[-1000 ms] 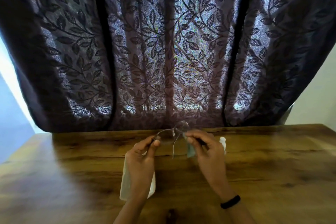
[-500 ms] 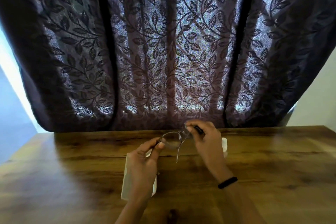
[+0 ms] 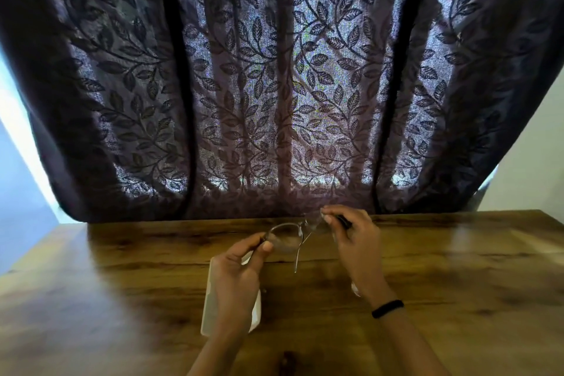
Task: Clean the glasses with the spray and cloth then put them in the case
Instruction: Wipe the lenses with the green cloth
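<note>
The fingers (image 3: 266, 246) of the left hand (image 3: 235, 287) pinch one end of the glasses (image 3: 287, 239) between thumb and forefinger. The fingers (image 3: 332, 211) of the right hand (image 3: 357, 243) are curled and pinch the other end, at the far lens. Whether a cloth lies under those fingertips I cannot tell; that spot is blurred.

A dark curtain (image 3: 274, 85) with a leaf pattern fills the upper view, light showing through it, and its hem reaches the back edge of the bench (image 3: 457, 284). The bench is brown wood with a strong grain.

A white case (image 3: 209, 307) lies flat on the bench under the left hand, which hides most of it; open or closed, I cannot tell.

The glasses are held up off the bench, between the two hands and beyond the case, tilted, with the right side higher. One thin temple arm hangs down from the middle of the frame.

A black wristband (image 3: 387, 308) circles the right wrist. Just beside that wrist a small pale object (image 3: 355, 289) peeks out, too hidden to identify.
</note>
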A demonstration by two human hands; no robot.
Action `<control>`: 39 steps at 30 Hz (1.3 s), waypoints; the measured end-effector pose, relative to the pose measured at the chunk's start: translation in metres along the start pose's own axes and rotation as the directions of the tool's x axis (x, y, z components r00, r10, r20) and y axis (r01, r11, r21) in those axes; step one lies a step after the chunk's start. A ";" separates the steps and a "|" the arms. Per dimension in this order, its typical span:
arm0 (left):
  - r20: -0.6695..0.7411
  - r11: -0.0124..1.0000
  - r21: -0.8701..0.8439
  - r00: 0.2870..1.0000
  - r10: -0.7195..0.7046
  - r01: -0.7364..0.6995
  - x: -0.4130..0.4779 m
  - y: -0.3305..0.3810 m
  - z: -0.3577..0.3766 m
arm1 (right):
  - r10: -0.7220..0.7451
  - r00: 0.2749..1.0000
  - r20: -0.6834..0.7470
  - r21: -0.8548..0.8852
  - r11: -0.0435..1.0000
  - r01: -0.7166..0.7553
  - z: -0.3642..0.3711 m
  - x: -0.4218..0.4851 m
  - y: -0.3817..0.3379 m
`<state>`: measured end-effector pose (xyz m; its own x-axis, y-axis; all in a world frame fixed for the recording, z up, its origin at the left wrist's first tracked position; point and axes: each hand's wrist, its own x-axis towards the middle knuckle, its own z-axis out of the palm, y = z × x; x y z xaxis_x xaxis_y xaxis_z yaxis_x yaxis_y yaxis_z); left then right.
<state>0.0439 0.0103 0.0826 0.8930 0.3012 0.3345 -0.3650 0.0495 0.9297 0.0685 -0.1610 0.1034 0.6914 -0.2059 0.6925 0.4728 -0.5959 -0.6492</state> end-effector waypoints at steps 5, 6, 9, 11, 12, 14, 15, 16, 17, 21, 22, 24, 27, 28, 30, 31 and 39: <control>-0.013 0.999 -0.034 1.000 -0.006 0.006 -0.001 -0.001 0.003 | -0.058 0.998 0.026 0.041 0.998 0.056 0.007 -0.002 -0.012; -0.022 0.999 -0.043 1.000 0.005 -0.006 -0.001 -0.001 0.004 | -0.071 0.997 0.041 0.050 0.996 0.069 0.009 -0.005 -0.014; -0.048 0.997 -0.074 0.999 0.024 -0.027 0.000 -0.001 0.005 | -0.120 0.991 0.054 0.060 0.991 0.117 0.014 -0.015 -0.022; -0.049 0.993 -0.119 0.999 0.018 -0.024 0.001 -0.002 0.005 | -0.147 0.987 0.059 0.047 0.988 0.145 0.015 -0.020 -0.022; -0.046 0.990 -0.138 0.999 0.009 -0.015 0.001 -0.002 0.004 | -0.156 0.986 0.066 0.041 0.987 0.153 0.015 -0.022 -0.021; -0.032 0.990 -0.140 0.999 0.007 -0.011 0.003 -0.004 0.000 | -0.151 0.986 0.075 0.036 0.988 0.148 0.014 -0.024 -0.017; -0.013 0.992 -0.127 1.000 0.015 -0.016 0.003 -0.005 -0.002 | -0.139 0.988 0.068 0.039 0.990 0.137 0.014 -0.023 -0.014; 0.012 0.994 -0.103 1.000 0.024 -0.022 0.003 -0.006 -0.003 | -0.124 0.991 0.058 0.050 0.991 0.122 0.012 -0.021 -0.012; 0.034 0.997 -0.072 0.999 0.036 -0.033 0.003 -0.007 -0.005 | -0.107 0.993 0.052 0.067 0.992 0.103 0.012 -0.019 -0.010; 0.040 0.998 -0.028 0.998 0.057 -0.055 0.003 -0.009 -0.008 | -0.002 0.999 0.042 0.084 0.996 -0.001 0.009 -0.007 0.000; 0.045 0.998 -0.014 0.997 0.060 -0.059 0.003 -0.009 -0.008 | 0.029 0.999 0.038 0.081 0.996 -0.032 0.007 -0.004 0.003; 0.055 0.997 0.028 0.996 0.076 -0.078 0.002 -0.008 -0.008 | 0.068 0.997 0.030 0.079 0.994 -0.070 0.005 0.000 0.006; 0.042 0.995 0.055 0.996 0.077 -0.080 0.001 -0.009 -0.006 | 0.093 0.995 0.043 0.097 0.991 -0.096 0.008 0.005 0.004; 0.036 0.995 0.054 0.996 0.077 -0.079 0.001 -0.009 -0.005 | 0.089 0.995 0.046 0.102 0.990 -0.094 0.009 0.005 0.001; 0.023 0.996 0.046 0.997 0.079 -0.080 0.000 -0.010 -0.003 | 0.057 0.997 0.050 0.107 0.992 -0.062 0.012 0.004 -0.005; 0.018 0.996 0.047 0.997 0.077 -0.078 0.000 -0.010 -0.003 | 0.036 0.998 0.057 0.112 0.993 -0.043 0.014 0.001 -0.008; 0.008 0.996 0.036 0.997 0.077 -0.078 -0.003 -0.005 -0.002 | -0.047 0.997 0.065 0.121 0.992 0.039 0.022 -0.014 -0.011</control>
<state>0.0425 0.0106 0.0764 0.8641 0.2966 0.4067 -0.4235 -0.0083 0.9059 0.0652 -0.1344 0.0941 0.7025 -0.1269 0.7003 0.5619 -0.5049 -0.6552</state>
